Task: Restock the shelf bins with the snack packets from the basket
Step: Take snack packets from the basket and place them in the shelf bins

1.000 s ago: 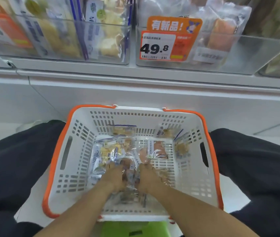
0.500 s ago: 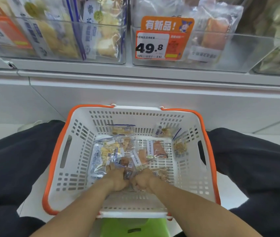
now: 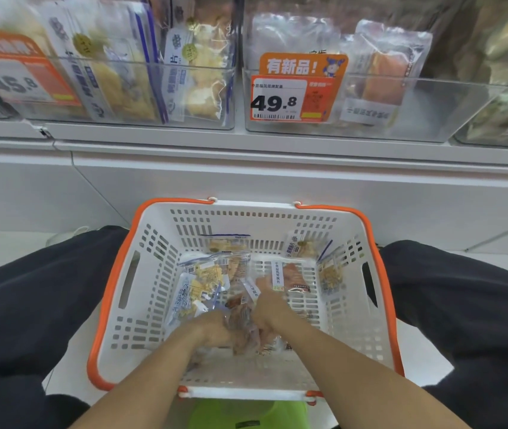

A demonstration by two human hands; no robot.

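Now, hands: left hand (image 3: 215,331) and right hand (image 3: 269,314) both curled around 1 clear, crinkly packet of brown snacks (image 3: 242,323).
Place: low inside the white slotted plastic basket with orange rim (image 3: 113,292).
Handling: looked light, soft and slippery; edges seemed safest to pinch.

Basket (image 3: 156,274) top open; shelf bins (image 3: 401,113) stand above it.

White shelf ledge (image 3: 277,150) up top, plain white base panel (image 3: 277,187) below, pale floor (image 3: 426,363), green stool (image 3: 246,413) at bottom edge.
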